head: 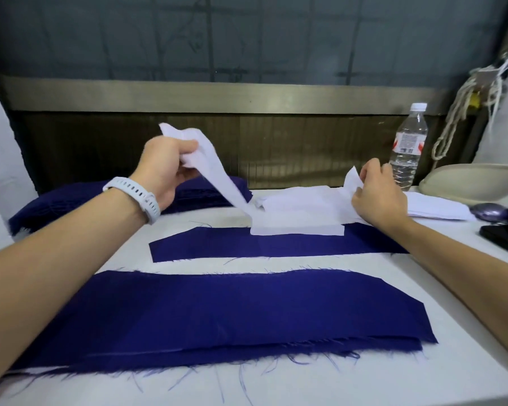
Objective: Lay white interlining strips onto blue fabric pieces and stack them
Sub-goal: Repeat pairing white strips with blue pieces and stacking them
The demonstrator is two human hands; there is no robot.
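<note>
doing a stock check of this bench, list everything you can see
table: 1, white, under everything
near blue fabric piece: 1 on top, another edge showing beneath, front of table
far blue fabric piece: 1, blue, mid table
blue fabric pile: several, blue, far left
held interlining strip: 1, white, lifted, trailing down toward the far piece
interlining pile: several, white, far middle, near edge over the far piece
water bottle: 1, clear, white cap, far right
beige hat-like thing: 1, right edge
black phone: 1, right edge
watch band: 1, white, left wrist
left hand: grips the held strip
right hand: pinches an upturned end in the pile
</note>
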